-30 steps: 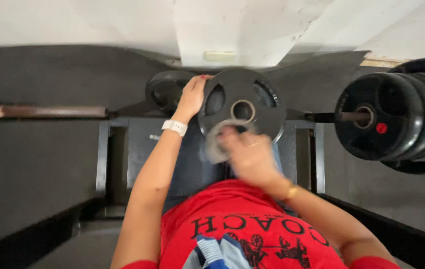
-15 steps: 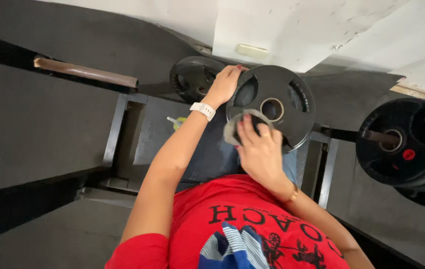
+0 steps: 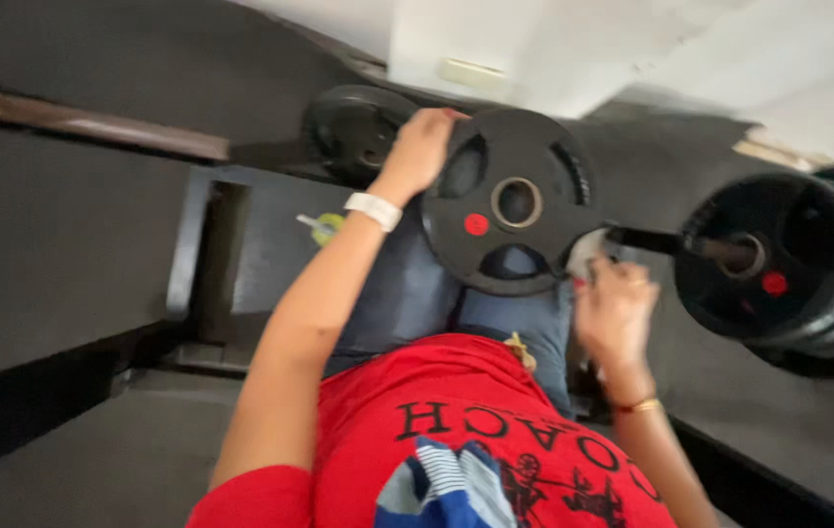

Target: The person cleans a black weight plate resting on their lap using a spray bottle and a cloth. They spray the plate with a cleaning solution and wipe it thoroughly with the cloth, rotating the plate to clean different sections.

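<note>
Dark gym flooring [image 3: 55, 244] lies under us as our left hand [image 3: 422, 147], fingers curled over the rim, grips the weight plate [image 3: 513, 200]. Our right hand [image 3: 613, 313] touches a cloth [image 3: 588, 252], its grip blurred beyond telling. Held one-handed, that plate could tip and drop onto our legs.

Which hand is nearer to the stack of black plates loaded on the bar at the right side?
The right hand. It is by the bar's inner end, just left of the loaded plates. The left hand grips the top edge of the loose plate, farther away.
</note>
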